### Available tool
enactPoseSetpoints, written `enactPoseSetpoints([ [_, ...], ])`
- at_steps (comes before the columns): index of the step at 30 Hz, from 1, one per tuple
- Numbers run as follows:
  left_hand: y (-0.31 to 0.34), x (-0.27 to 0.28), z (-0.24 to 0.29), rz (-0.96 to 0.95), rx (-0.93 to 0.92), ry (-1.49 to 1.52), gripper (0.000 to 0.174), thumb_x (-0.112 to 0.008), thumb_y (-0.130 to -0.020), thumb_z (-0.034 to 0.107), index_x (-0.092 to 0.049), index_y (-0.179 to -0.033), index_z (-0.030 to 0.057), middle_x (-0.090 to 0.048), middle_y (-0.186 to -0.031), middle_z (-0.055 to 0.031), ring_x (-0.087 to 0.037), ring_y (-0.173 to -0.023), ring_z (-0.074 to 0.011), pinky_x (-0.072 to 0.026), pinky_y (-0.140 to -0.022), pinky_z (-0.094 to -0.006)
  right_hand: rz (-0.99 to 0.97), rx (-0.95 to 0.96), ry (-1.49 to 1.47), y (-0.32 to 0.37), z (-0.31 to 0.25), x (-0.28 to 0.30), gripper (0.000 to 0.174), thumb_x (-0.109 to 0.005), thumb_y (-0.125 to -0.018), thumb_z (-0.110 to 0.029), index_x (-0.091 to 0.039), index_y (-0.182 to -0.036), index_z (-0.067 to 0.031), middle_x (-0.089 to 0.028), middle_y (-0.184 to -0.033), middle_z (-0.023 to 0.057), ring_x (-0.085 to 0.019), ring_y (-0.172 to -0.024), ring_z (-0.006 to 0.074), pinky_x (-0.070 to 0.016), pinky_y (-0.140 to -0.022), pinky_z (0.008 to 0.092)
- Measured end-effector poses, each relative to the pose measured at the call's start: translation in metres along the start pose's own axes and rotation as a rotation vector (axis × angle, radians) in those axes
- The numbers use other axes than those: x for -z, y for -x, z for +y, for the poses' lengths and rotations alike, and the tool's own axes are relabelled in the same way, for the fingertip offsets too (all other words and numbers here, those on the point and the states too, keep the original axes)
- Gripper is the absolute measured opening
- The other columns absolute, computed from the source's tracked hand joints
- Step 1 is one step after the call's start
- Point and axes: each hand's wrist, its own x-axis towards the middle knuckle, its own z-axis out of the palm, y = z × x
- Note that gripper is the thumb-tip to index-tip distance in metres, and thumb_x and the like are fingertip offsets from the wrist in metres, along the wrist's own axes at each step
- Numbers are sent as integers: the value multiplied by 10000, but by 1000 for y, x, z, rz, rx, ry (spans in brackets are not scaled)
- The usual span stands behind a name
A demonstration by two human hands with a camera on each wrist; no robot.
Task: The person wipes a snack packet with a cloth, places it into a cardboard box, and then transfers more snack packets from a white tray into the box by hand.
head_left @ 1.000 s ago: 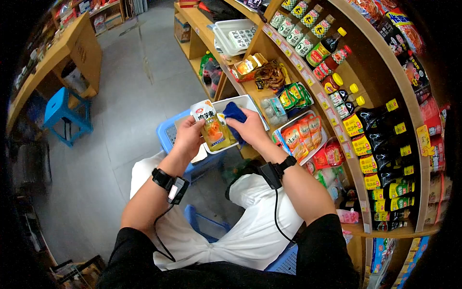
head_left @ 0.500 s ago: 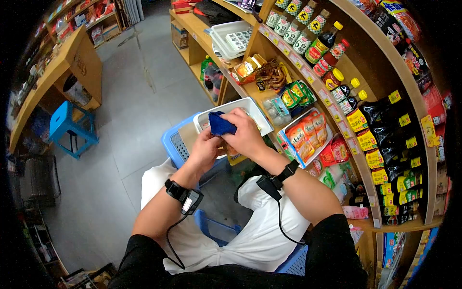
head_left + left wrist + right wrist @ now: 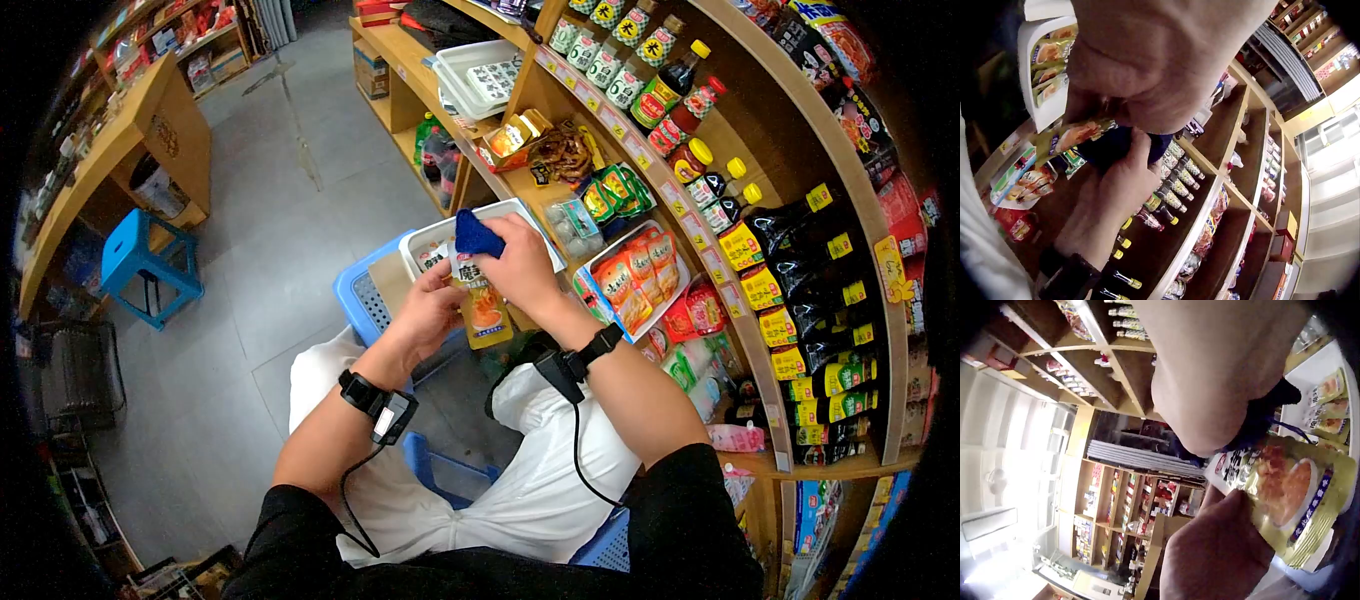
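Observation:
In the head view my left hand [image 3: 430, 315] pinches a yellow-and-white snack pouch [image 3: 487, 312] by its side, with the printed front facing up. My right hand [image 3: 524, 265] grips a bunched dark blue cloth [image 3: 477, 236] against the pouch's white top end. The right wrist view shows the pouch [image 3: 1291, 494] close up, its food picture uncovered and the left thumb on its edge. Just beyond both hands is a white tray [image 3: 408, 258]; similar pouches [image 3: 1330, 422] lie in it.
Under the tray is a blue plastic basket or stool [image 3: 358, 290]. To the right, a box of orange-red packs [image 3: 635, 285] sits beside shelves of sauce bottles [image 3: 672, 90]. A blue stool [image 3: 150, 265] stands on the floor at left.
The pouch was upright, then mostly hidden beneath the hands and cloth; now its front shows again, hanging lower toward me. The right hand has moved the cloth up and right to the top end.

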Motion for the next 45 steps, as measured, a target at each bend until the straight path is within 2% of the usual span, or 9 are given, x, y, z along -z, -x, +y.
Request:
enactPoseSetpoints([
  [6, -1, 4, 8, 29, -22, 19, 344, -444, -1007, 5, -519, -1334, 83, -636, -1215, -97, -671, -1096, -249, -596, -895, -400, 5, -98, 48, 3, 18, 2, 342, -760, -740, -137, -724, -1068, -49, -637, -989, 174, -646, -942, 385, -527, -827, 448],
  [11, -5, 9, 6, 55, 24, 87, 310, -399, -1040, 40, -524, -1321, 78, -633, -1218, -107, -671, -1104, -262, -598, -904, -416, 117, 9, 19, 0, 0, 3, 372, -720, -758, -81, -706, -1122, -6, -641, -1009, 174, -649, -936, 370, -529, -830, 412],
  [14, -9, 12, 1, 54, 50, 165, 313, -363, -1064, 82, -523, -1332, 91, -633, -1226, -112, -669, -1110, -268, -593, -924, -445, 11, 115, 33, 3, 8, -4, 382, -717, -747, -70, -710, -1127, -28, -636, -1017, 158, -648, -943, 365, -532, -834, 414],
  [20, -9, 19, 7, 52, 84, 293, 469, -292, -1107, 405, -534, -1323, 65, -641, -1229, -115, -656, -1125, -280, -564, -959, -497, -211, 211, 22, 9, -5, -6, 410, -735, -701, -75, -722, -1111, -83, -624, -1038, 127, -640, -985, 352, -533, -863, 430],
  [28, -14, 29, 11, 201, 63, 399, 384, -441, -1079, 353, -566, -1268, 44, -682, -1113, -85, -685, -979, -238, -570, -897, -383, -423, 333, -7, 12, -14, -6, 374, -747, -681, -81, -738, -1053, -122, -622, -1015, 95, -646, -983, 331, -534, -849, 435],
  [33, -24, 45, 0, 195, 28, 331, 319, -475, -1063, 281, -572, -1255, 46, -683, -1099, -89, -689, -972, -213, -591, -855, -408, -439, 296, -24, 11, -8, -3, 361, -751, -684, -85, -740, -1043, -112, -627, -1005, 114, -646, -968, 343, -534, -846, 439],
  [38, -18, 33, 7, 205, -15, 187, 252, -419, -1080, 153, -566, -1255, 45, -672, -1121, -97, -698, -961, -221, -622, -839, -398, -201, 174, 57, 9, -4, -1, 348, -766, -711, -75, -745, -1059, -85, -652, -963, 147, -663, -921, 360, -536, -830, 412],
  [41, -13, 30, 4, 106, 5, 123, 275, -432, -1082, 190, -555, -1297, 70, -664, -1184, -110, -688, -1058, -253, -604, -912, -457, -138, 114, 17, 9, 7, -6, 332, -757, -720, -78, -745, -1052, -75, -643, -956, 152, -660, -914, 362, -536, -823, 412],
  [45, -11, 24, 1, 97, 19, 200, 269, -427, -1084, 176, -555, -1304, 89, -673, -1171, -91, -696, -1043, -240, -617, -897, -439, -154, 131, 23, 10, 4, -9, 346, -756, -712, -75, -739, -1057, -65, -635, -952, 145, -653, -925, 359, -535, -823, 416],
])
